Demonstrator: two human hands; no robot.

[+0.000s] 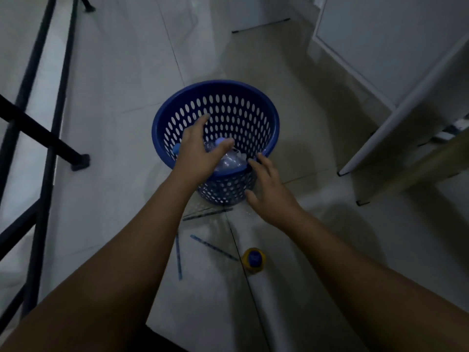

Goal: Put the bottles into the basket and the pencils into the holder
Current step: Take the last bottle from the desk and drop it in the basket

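Nearest, a yellow holder (254, 260) stood on the floor (114, 102), with 3 blue pencils (213, 246) lying loose just beside it. Farther on, the right hand (272, 196) hovered spread and empty beside the blue basket (275, 128). The left hand (200, 151) hung open over clear bottles (229, 161) inside. Likely next: reach back, pinch 1 pencil mid-shaft, and drop it in upright.

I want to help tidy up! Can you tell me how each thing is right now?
Basket: upright on the floor, clear bottles lying inside.
Pencils: loose on the floor, not in any holder.
Yellow container: standing on the floor, outside the basket.
Left hand: open over the basket.
Right hand: open, empty, beside the basket.
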